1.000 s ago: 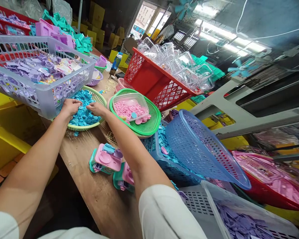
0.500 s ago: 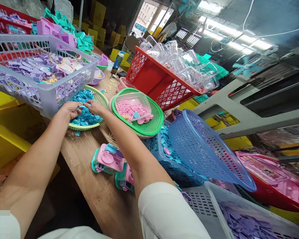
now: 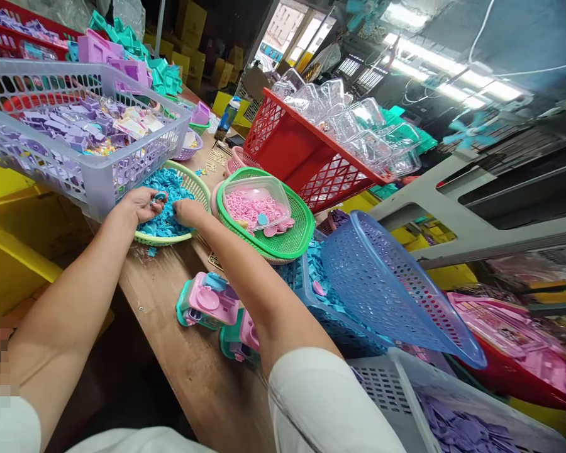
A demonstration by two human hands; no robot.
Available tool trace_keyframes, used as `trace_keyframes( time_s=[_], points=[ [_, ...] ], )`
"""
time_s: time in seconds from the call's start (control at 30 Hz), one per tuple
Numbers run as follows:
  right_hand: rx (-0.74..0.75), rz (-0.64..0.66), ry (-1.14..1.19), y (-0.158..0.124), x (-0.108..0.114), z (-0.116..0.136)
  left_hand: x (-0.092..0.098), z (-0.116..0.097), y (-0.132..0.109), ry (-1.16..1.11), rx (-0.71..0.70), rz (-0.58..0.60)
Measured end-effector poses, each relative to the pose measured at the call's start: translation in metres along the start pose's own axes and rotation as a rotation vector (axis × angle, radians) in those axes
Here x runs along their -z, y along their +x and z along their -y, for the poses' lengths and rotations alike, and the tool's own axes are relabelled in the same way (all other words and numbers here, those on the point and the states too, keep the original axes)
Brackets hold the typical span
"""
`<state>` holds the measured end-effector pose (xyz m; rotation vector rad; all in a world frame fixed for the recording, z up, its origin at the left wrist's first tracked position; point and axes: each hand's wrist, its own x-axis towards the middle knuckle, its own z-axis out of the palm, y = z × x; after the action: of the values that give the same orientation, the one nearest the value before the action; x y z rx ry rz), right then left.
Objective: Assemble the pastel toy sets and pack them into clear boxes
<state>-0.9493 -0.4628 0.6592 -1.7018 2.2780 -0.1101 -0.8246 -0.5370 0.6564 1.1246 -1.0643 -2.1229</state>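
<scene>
Both hands are over a pale yellow-green basket (image 3: 200, 184) heaped with small blue plastic parts (image 3: 172, 182). My left hand (image 3: 141, 205), at the basket's left side, is closed with a blue plastic part (image 3: 160, 197) between thumb and fingers. My right hand (image 3: 188, 212) reaches down among the parts at the right side; its fingers are bent and partly hidden, so what they hold, if anything, does not show. Nearer me on the table, two toy kitchen sets (image 3: 209, 301) in pink and teal stand beneath my right forearm, the second partly covered by it.
A lilac crate (image 3: 94, 165) of purple parts borders the basket on the left. To the right are a green basket (image 3: 304, 226) with a clear tub of pink pieces, a red crate (image 3: 283, 135) of clear plastic shells and a tilted blue basket (image 3: 372, 270). The wooden table (image 3: 170, 340) ends at left.
My hands, close together over the basket before, are now apart. The right one has moved lower into the blue parts, while the left holds a blue part. The view has shifted slightly.
</scene>
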Motion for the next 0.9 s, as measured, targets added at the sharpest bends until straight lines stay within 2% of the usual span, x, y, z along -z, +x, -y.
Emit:
trace_keyframes(
  time_s=[0.17,0.23,0.4,0.47,0.53,0.63,0.77,0.9],
  points=[
    [-0.087,-0.125,0.241,0.000,0.007,-0.002,0.000,-0.005,-0.005,0.152,0.015,0.036],
    [-0.100,-0.176,0.421,-0.002,0.011,-0.002,-0.001,-0.006,-0.006,0.233,-0.006,0.033],
    [0.038,-0.318,1.491,-0.023,0.030,-0.004,-0.007,-0.001,-0.003,0.564,-0.116,-0.040],
    [0.116,-0.317,1.706,-0.040,0.041,-0.004,-0.013,0.004,-0.001,0.761,-0.187,-0.097],
    [0.174,-0.320,1.807,-0.061,0.053,-0.003,-0.019,0.009,0.001,0.978,-0.269,-0.138],
    [0.246,-0.348,1.856,-0.096,0.067,0.001,-0.029,0.013,0.003,1.296,-0.352,-0.140],
    [0.347,-0.335,1.871,-0.139,0.078,0.005,-0.041,0.016,0.013,1.625,-0.356,-0.072],
    [0.360,-0.334,1.900,-0.188,0.075,0.012,-0.046,0.018,0.026,1.811,-0.375,0.039]
  ],
)
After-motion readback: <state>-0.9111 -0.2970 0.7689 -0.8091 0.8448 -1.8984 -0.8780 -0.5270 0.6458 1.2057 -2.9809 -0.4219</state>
